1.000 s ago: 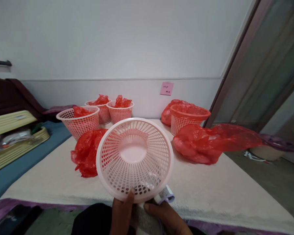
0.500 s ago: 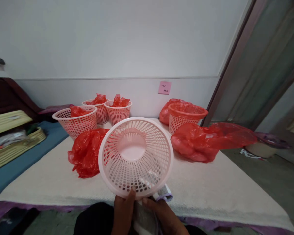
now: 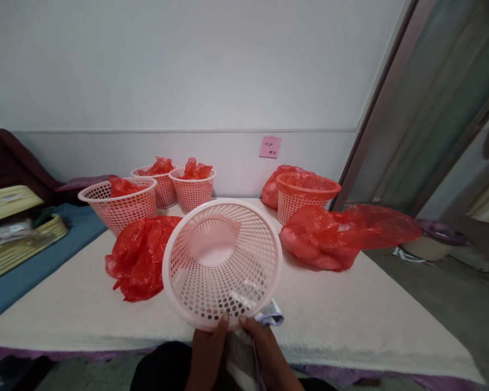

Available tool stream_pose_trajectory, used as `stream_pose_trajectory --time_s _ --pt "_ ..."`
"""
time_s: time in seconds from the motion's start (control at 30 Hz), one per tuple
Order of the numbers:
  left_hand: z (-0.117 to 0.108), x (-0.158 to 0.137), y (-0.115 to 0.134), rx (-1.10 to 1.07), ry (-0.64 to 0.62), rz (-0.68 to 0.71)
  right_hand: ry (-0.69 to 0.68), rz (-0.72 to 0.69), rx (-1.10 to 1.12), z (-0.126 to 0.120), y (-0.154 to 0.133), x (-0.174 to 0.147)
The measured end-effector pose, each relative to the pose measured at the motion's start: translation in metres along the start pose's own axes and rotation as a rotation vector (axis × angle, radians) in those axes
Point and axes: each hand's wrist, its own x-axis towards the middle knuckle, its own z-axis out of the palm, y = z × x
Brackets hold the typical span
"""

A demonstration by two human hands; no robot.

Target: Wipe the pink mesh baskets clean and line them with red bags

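A pale pink perforated plastic basket tilts toward me, its mouth facing me and its inside showing no contents. My left hand grips the near rim, the thumb over the edge. Close beside it, my right hand is closed at the same rim with its thumb on top. A grey and white cloth with purple edging hangs between my hands, and part of it shows beyond the rim on the right. The fingers beneath are hidden, so I cannot tell which hand holds the cloth.
Several pink baskets with red bags in them stand at the back left. Crumpled red bags lie in front. At right are a red-lined basket and a filled red bag. A pink note is on the wall.
The basket and both hands stay together; the basket has turned slightly. My right thumb is now farther up on the rim. The view has shifted a little to the right.
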Motion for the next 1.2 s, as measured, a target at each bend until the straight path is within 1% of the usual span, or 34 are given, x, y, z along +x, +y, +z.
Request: stream_pose_trajectory --time_s 0.1,0.17,0.2,0.27,0.33,0.4,0.57,0.63,0.7,0.8,0.87,0.93,1.0,1.2 --pt "0.0 0.0 -0.003 -0.038 -0.038 -0.007 0.006 0.036 0.004 -0.004 -0.004 0.002" --pt "-0.006 0.002 -0.008 -0.029 -0.069 -0.019 0.013 0.055 0.008 -0.006 -0.006 0.004" --pt "-0.011 0.004 -0.011 -0.01 -0.082 -0.028 0.02 0.041 0.012 -0.008 -0.006 0.005" --pt "-0.022 0.009 -0.019 0.009 -0.046 -0.028 0.046 -0.026 0.007 -0.011 -0.005 0.01" --pt "-0.033 0.016 -0.026 -0.017 0.044 -0.006 0.079 -0.078 -0.015 -0.013 -0.001 0.015" --pt "-0.04 0.022 -0.03 -0.063 0.121 0.013 0.101 -0.091 -0.031 -0.015 0.003 0.018" --pt "-0.044 0.027 -0.029 -0.107 0.135 0.043 0.106 -0.113 -0.034 -0.018 0.003 0.017" --pt "-0.042 0.023 -0.027 -0.14 0.132 0.011 0.097 -0.104 -0.042 -0.019 0.002 0.015" --pt "-0.039 0.018 -0.025 -0.236 0.109 -0.086 0.086 -0.12 -0.066 -0.02 0.002 0.014" --pt "-0.035 0.011 -0.02 -0.374 0.066 -0.208 0.093 -0.193 -0.134 -0.022 0.005 0.014" --pt "-0.035 0.008 -0.016 -0.396 0.029 -0.233 0.122 -0.262 -0.189 -0.023 0.007 0.015" --pt "-0.037 0.007 -0.012 -0.387 -0.037 -0.252 0.151 -0.339 -0.239 -0.024 0.009 0.016" --pt "-0.04 0.006 -0.009 -0.37 -0.098 -0.262 0.178 -0.383 -0.269 -0.023 0.01 0.017" --pt "-0.042 0.005 -0.005 -0.284 -0.155 -0.275 0.206 -0.344 -0.258 -0.012 0.001 0.01"
